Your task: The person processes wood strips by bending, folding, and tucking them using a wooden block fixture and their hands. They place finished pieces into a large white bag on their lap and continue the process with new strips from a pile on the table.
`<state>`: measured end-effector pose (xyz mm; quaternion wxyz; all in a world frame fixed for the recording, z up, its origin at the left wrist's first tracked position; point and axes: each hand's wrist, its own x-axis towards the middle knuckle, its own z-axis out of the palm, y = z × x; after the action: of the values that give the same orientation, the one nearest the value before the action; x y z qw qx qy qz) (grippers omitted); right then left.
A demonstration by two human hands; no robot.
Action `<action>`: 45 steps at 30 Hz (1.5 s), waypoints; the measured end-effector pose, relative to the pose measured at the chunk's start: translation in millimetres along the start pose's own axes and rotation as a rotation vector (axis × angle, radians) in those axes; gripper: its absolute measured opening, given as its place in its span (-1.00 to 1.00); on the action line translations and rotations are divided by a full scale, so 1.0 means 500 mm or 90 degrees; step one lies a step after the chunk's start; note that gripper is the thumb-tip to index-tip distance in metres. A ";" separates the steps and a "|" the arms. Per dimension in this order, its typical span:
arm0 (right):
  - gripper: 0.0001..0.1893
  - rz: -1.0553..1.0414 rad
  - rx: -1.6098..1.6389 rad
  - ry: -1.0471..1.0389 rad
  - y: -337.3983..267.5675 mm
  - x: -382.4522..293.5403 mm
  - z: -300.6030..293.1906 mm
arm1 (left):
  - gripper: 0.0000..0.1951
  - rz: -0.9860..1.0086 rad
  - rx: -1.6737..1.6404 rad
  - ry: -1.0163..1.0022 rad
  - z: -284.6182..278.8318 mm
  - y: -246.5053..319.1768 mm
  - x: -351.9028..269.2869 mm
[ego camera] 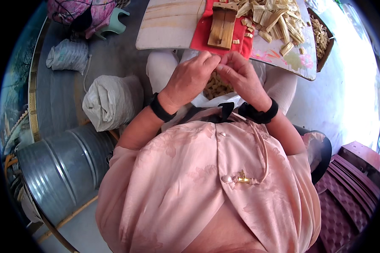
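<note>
My left hand (191,74) and my right hand (243,74) meet above my lap, thumbs and fingertips pinched together. Whatever may be between the fingertips is too small or hidden to make out. Below them, a white plastic bag (205,102) between my legs holds many small pale-tan pieces (220,84), partly covered by my hands. Just beyond my fingers, a grooved wooden block (221,30) lies on a red cloth (200,39) at the table's near edge. Several small cut pieces (236,41) are scattered beside the block.
The table (167,27) carries a heap of dried, husk-like strips (281,20). At its right stands a cardboard box (325,55) of curled pale pieces. On my left are a white woven sack (109,101), a metal drum (65,161), another sack (68,56) and a green stool (114,25).
</note>
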<state>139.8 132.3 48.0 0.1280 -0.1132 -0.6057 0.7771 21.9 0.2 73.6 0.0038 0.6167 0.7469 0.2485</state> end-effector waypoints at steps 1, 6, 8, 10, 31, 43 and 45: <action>-0.85 0.025 -0.067 -0.014 -0.001 -0.002 -0.004 | -0.75 0.017 0.015 0.018 0.002 -0.010 -0.001; -0.79 0.027 -0.211 -0.035 -0.023 -0.004 0.007 | -0.78 0.134 0.101 0.088 0.018 -0.105 0.009; -0.80 0.000 -0.212 -0.018 -0.032 0.002 0.015 | -0.78 0.150 0.104 0.101 0.035 -0.148 0.018; -0.78 -0.029 -0.214 0.025 -0.037 0.012 0.021 | -0.82 0.121 0.073 0.119 0.042 -0.153 0.030; -0.71 -0.086 -0.490 0.211 0.019 0.153 -0.102 | -0.78 -0.260 -0.252 0.020 0.076 -0.170 0.142; -0.88 -0.374 -0.411 0.153 -0.022 0.020 0.035 | -0.56 -0.364 -0.778 -0.251 0.049 -0.074 -0.014; -0.86 -0.353 -0.399 0.090 -0.014 -0.003 0.049 | -0.51 -0.396 -0.963 -0.154 0.071 -0.047 -0.034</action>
<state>133.3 111.1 60.8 0.3330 -0.0326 -0.8100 0.4817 15.6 -5.1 28.8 0.5670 0.2350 0.5090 0.6035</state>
